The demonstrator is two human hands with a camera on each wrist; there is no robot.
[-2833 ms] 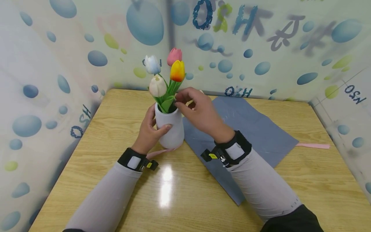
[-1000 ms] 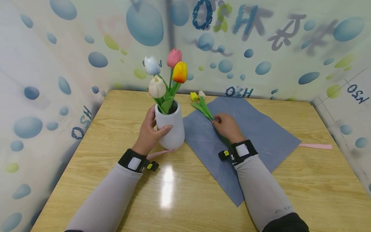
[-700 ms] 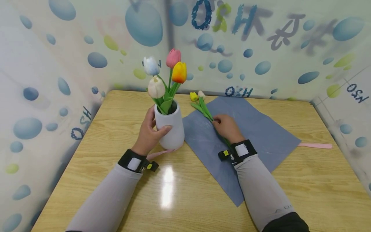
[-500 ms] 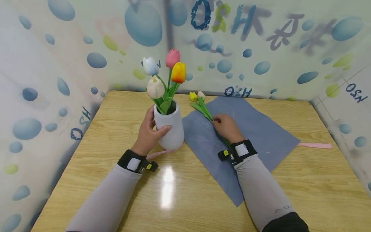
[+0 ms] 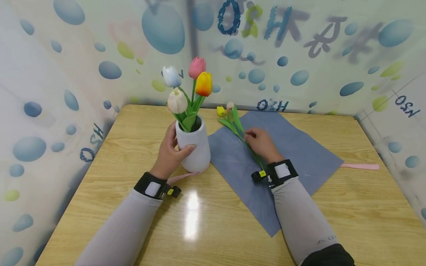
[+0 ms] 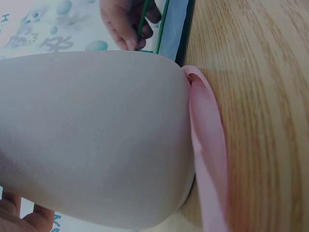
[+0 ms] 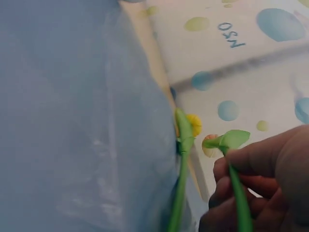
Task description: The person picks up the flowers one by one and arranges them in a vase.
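Note:
My left hand point(image 5: 168, 153) grips the side of a white vase point(image 5: 194, 153), thumb across its front. The vase stands upright, holding a pink tulip point(image 5: 197, 68), a yellow-orange tulip point(image 5: 203, 84), a pale blue tulip point(image 5: 171, 77) and a cream tulip point(image 5: 177, 101). Over to the right, my right hand point(image 5: 263, 143) pinches the green stem of a pale tulip point(image 5: 230, 105). The right wrist view shows that stem point(image 7: 237, 193) between thumb and fingers, lifted off the paper. A yellow tulip point(image 5: 221, 111) lies beside it, its stem across the blue-grey paper.
Blue-grey wrapping paper point(image 5: 299, 159) is spread on the wooden table point(image 5: 133, 221), right of the vase. One pink ribbon point(image 5: 183, 177) runs by the vase base; another pink strip point(image 5: 361, 166) sticks out beyond the paper. Patterned walls enclose the table's back and sides.
My right hand has moved from the vase's rim to the stems on the paper. Over the last half second the pale tulip's stem has come up, apart from the yellow one. My left hand keeps its grip.

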